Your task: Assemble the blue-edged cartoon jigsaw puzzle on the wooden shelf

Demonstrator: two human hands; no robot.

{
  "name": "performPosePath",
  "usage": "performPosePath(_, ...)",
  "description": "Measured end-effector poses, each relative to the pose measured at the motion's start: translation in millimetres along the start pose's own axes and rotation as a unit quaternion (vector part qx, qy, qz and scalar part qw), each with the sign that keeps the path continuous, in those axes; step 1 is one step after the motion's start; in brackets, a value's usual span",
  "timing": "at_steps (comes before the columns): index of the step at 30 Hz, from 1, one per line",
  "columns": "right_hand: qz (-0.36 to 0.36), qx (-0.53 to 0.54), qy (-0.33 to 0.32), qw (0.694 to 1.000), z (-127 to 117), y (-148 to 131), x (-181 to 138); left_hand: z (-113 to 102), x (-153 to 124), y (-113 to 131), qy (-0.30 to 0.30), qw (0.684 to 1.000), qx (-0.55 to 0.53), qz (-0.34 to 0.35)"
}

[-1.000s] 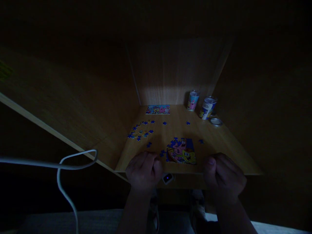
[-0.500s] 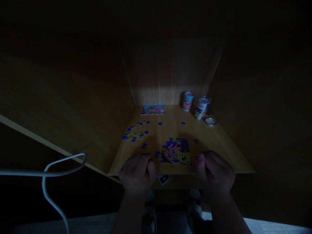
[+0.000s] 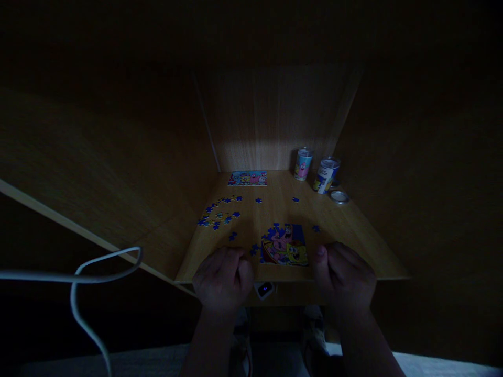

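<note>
A partly assembled cartoon jigsaw puzzle [image 3: 285, 246] lies near the front edge of a wooden desk [image 3: 353, 235] in dim light. My left hand [image 3: 223, 280] rests at the desk's front edge, left of the puzzle, with its fingers curled; whether it holds anything is hidden. My right hand [image 3: 345, 277] sits at the edge to the right of the puzzle, also curled into a loose fist with the thumb up. Loose blue puzzle pieces [image 3: 220, 212] are scattered on the left part of the desk.
A printed reference picture [image 3: 248, 178] lies at the back. Two small cartoon tins [image 3: 302, 164] [image 3: 325, 175] and a round lid [image 3: 339, 196] stand at the back right. Wooden walls enclose the desk. A white cable [image 3: 78, 272] loops at the left. A small lit device [image 3: 264, 289] sits below the edge.
The view has shifted a little, so everything sits slightly further left. Both hands stay curled at the desk's front edge, the right one now a bit nearer the puzzle.
</note>
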State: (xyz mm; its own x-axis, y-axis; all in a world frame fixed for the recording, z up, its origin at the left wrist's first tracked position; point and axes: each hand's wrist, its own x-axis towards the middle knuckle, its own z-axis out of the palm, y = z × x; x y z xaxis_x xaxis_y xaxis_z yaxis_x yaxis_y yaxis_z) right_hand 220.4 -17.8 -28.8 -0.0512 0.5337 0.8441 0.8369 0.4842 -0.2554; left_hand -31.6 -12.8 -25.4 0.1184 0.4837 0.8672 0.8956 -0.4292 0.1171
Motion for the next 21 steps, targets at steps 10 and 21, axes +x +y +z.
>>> performPosePath(10,-0.004,-0.013,-0.002,1.0,0.9,-0.1,1.5,0.8,-2.3,-2.3,-0.001,1.0,-0.005,0.001)
performPosePath(21,-0.001,-0.015,-0.011,1.0,0.7,0.1,2.3,2.8,-7.3,-4.5,-0.014,1.0,0.004,-0.008)
